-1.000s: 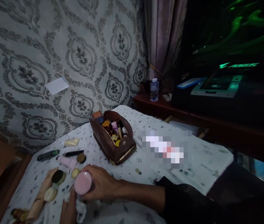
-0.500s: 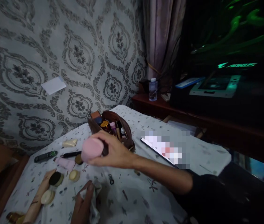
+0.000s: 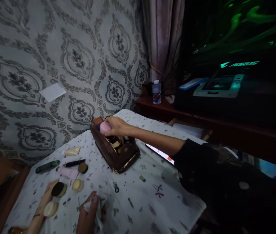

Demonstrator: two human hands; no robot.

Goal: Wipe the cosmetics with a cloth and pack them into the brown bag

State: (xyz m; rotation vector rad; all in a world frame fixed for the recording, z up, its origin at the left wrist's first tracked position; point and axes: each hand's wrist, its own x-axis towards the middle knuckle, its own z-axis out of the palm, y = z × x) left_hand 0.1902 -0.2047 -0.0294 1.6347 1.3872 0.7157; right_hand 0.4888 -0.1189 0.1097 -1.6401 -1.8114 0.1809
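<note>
My right hand (image 3: 118, 126) grips a round pink item (image 3: 105, 127) at the open top of a brown zip bag (image 3: 108, 152). Gold-capped and dark containers show inside the bag below my hand. Low in the view, my left hand (image 3: 88, 213) is closed around a crumpled white cloth (image 3: 100, 211). Left of it on the patterned sheet lie a cream jar (image 3: 50, 208), a black-lidded jar (image 3: 59, 189), a small yellowish jar (image 3: 77, 185) and a pink tube (image 3: 68, 172).
A black pencil-like item (image 3: 74, 162), a cream tube (image 3: 72, 151) and a green item (image 3: 47, 166) lie at the left. A lit phone (image 3: 161, 153) lies under the right forearm. A bottle (image 3: 156, 92) stands on the dark red shelf (image 3: 150, 104).
My right hand has moved up and away with the pink item, from in front of the bag to its opening. More of the bag's front now shows. My left hand has hardly moved.
</note>
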